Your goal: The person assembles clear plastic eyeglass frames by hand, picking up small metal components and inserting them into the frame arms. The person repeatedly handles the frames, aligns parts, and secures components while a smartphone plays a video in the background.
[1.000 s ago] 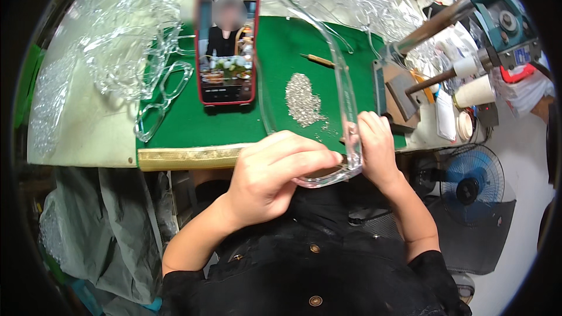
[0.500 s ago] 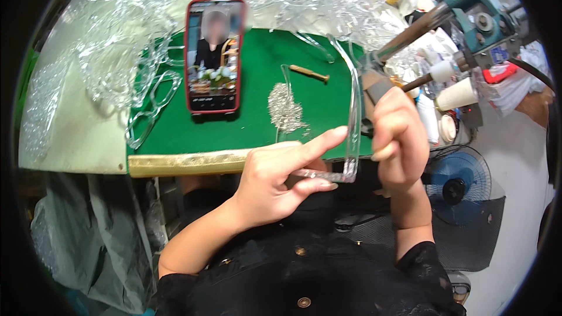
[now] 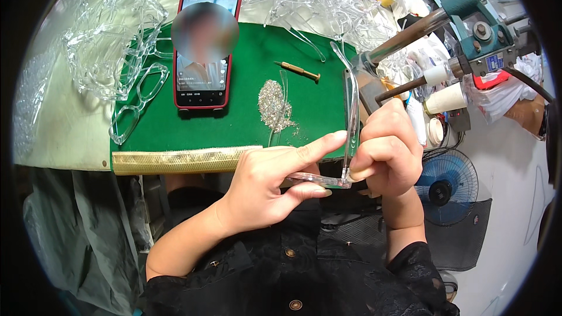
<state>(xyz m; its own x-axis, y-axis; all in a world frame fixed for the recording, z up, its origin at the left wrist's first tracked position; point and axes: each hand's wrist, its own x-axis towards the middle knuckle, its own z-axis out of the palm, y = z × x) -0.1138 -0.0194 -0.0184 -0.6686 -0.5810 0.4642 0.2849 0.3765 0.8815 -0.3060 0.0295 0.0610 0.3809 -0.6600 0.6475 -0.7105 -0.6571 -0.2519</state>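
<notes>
My left hand (image 3: 263, 181) holds a clear plastic eyeglass frame (image 3: 321, 180) by its front, between thumb and fingers. One clear temple (image 3: 353, 111) stands away from the frame's corner, my left forefinger lying against it. My right hand (image 3: 389, 155) is curled closed, thumb and forefinger pressed together right at that hinge corner; whatever is pinched there is too small or hidden to name. Beyond my left hand lies a heap of tiny silvery metal pieces (image 3: 271, 105), like small screws, with a thin clear strip (image 3: 285, 90) across it. A small brass-coloured screwdriver (image 3: 298, 71) rests behind the heap.
A phone (image 3: 202, 96) in a red case stands propped on the green mat (image 3: 249, 58). Many clear eyeglass frames (image 3: 102, 52) pile up behind and left. At right stand a green machine press (image 3: 468, 17), a white cup (image 3: 446, 99) and, lower, a blue fan (image 3: 445, 181).
My right hand has come down and left, from beside the temple to the hinge corner. My left hand keeps its hold on the frame. The picture on the phone has changed.
</notes>
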